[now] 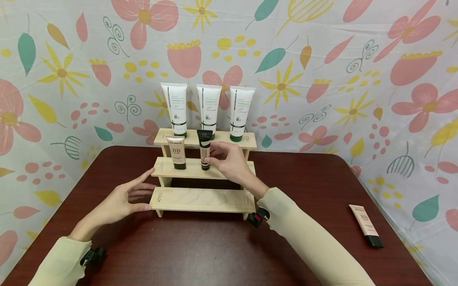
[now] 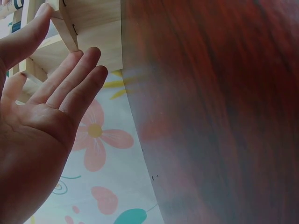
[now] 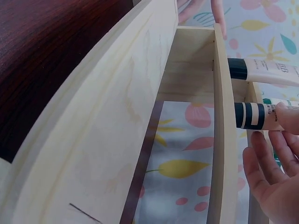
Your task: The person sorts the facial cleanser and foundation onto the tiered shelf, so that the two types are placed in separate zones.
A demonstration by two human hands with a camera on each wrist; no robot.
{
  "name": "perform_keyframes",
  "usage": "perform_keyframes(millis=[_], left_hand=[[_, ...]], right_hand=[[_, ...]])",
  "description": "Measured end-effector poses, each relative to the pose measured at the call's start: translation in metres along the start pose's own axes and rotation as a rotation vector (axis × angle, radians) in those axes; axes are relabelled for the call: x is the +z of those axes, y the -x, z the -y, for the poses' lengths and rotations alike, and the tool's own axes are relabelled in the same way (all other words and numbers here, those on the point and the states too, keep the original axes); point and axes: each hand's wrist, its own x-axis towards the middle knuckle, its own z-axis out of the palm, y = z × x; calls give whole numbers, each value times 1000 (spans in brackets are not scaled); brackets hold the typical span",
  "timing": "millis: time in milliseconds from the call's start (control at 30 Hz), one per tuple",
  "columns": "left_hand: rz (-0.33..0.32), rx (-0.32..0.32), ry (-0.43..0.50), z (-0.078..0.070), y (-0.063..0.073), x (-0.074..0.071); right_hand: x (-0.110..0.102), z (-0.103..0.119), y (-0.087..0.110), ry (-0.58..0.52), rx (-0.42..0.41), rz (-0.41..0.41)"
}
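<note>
A three-step wooden display stand (image 1: pixel 202 198) stands on the table. My right hand (image 1: pixel 230 163) pinches a small black and beige cosmetic tube (image 1: pixel 205 153), which stands upright, cap down, at the middle step; in the right wrist view its striped cap end (image 3: pixel 250 115) is right at the step's edge. Left of it on that step stands a beige BB cream tube (image 1: pixel 177 153). My left hand (image 1: pixel 123 202) is at the stand's left side, fingers extended, with forefinger and thumb tips at the step ends. In the left wrist view, its fingers (image 2: pixel 70 88) lie along the wooden side.
Three white tubes with green caps, the middle one (image 1: pixel 208 107) among them, stand on the top step. Another BB cream tube (image 1: pixel 365 226) lies on the dark wooden table (image 1: pixel 200 250) at the far right. A flower-patterned cloth (image 1: pixel 322 51) hangs behind the table.
</note>
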Motion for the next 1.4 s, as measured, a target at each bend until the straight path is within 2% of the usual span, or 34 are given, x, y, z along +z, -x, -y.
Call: perform_keyframes(millis=[333,600,833,1167,1400], left_hand=[[-2,6,-7,0,0,1],[-3,20,3,-3,-1,2],[-9,19,-9,-4,0,3],[-12,23,-12,-5,0,3],[-2,-1,-3,-3,0,2]], right_hand=[[-12,-2,8,-10,-12,-8],[-31,-3,22,67,-42,-27],[-52,-3,42,148,-48,-75],[-83,-10,76,143,-51,-113],[-110,-14,99,240,-33,-120]])
